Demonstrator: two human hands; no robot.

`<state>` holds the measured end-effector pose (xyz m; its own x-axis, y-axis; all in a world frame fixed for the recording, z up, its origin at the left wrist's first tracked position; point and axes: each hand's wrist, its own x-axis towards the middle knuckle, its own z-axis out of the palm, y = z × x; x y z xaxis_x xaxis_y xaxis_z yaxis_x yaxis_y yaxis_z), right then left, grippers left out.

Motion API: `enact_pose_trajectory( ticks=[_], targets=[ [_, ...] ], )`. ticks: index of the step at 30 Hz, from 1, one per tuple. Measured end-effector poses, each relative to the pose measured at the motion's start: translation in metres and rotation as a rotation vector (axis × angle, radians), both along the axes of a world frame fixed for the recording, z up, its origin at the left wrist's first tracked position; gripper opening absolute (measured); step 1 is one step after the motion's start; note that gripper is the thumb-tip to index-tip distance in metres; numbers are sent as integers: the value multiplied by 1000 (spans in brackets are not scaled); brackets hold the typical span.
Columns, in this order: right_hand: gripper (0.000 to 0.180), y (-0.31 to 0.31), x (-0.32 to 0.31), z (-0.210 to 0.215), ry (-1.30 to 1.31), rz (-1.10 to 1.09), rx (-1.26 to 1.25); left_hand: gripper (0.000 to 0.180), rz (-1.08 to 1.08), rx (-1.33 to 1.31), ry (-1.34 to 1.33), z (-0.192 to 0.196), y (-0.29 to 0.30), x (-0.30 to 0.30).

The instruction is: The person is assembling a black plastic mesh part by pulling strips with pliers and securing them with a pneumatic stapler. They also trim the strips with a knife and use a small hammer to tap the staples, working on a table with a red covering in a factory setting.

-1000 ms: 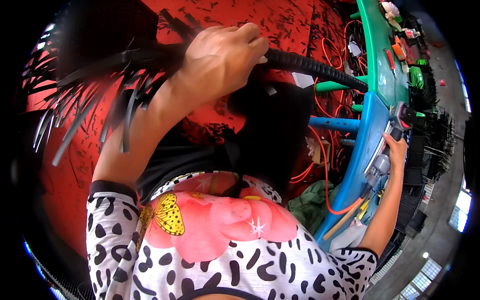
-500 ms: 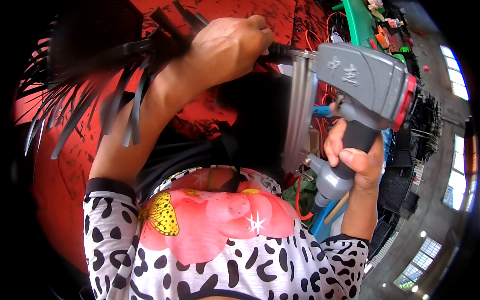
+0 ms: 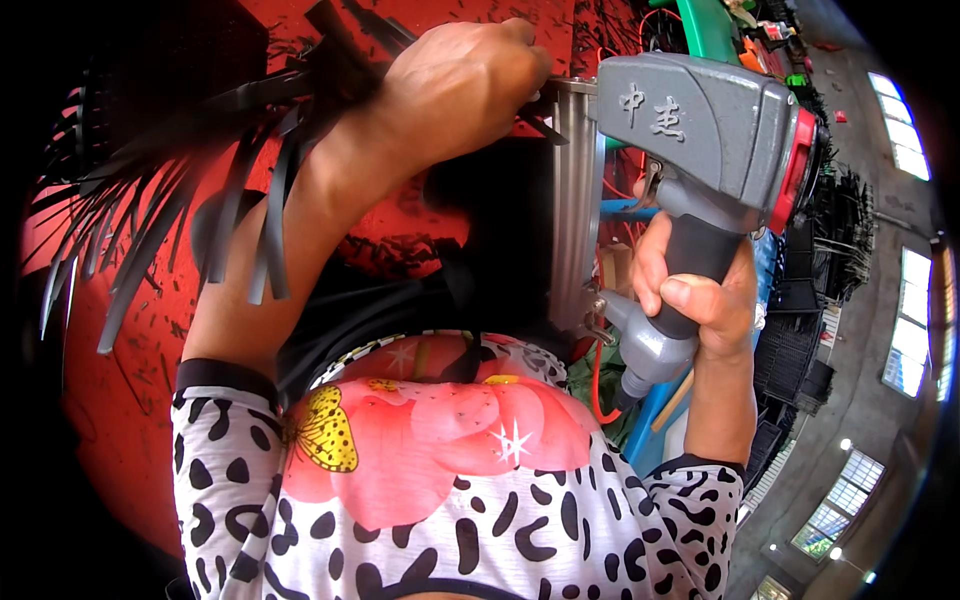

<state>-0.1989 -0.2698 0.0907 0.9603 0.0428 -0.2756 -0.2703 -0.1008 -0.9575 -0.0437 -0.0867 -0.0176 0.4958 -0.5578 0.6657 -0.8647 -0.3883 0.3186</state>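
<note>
Two hands engaged at the top of the head view. Left hand (image 3: 455,95) closed in a fist around a bundle of black strips (image 3: 250,130), fingers pressed together and curled over the bundle's gathered end. Loose ends of the strips fanned out to the left and downward, splayed over the red floor (image 3: 100,420). Bundle's long axis roughly level, gathered end pointing right toward the tool.

Right hand (image 3: 695,300) wrapped around the dark grip of a grey pneumatic nail gun (image 3: 700,120), thumb laid across the front of the grip, other fingers closed around it behind. Whether a finger rests on the trigger cannot be told. Gun body level along the upper right, red cap at its right end, nose pointing left and meeting the left fist at the gathered strips. Grip's long axis running down and slightly left from the body. Ribbed metal magazine (image 3: 575,200) upright, hanging just beside the grip on its left. Orange hose (image 3: 597,385) looping below the grip's base.

Room tight between fist and nose: touching or nearly so. Open red floor to the left. Blue frame (image 3: 655,430) and stacked black items (image 3: 800,330) crowding the right side, behind the right forearm.
</note>
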Motion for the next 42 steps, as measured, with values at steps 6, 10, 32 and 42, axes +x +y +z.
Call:
enact_pose_trajectory(
  ticks=[6, 10, 32, 42],
  targets=[
    [17, -2, 3, 0, 1, 20, -54, 4, -26, -37, 11, -6, -5, 2],
    [16, -5, 6, 2, 22, 34, -114, 5, -57, -43, 32, -8, -12, 6],
    [20, -8, 5, -5, -6, 50, -89, 12, 40, 21, 177, -1, -18, 16],
    [13, -130, -18, 0, -160, -456, -266, 42, -24, 51, 184, 4, -13, 24]
  ],
)
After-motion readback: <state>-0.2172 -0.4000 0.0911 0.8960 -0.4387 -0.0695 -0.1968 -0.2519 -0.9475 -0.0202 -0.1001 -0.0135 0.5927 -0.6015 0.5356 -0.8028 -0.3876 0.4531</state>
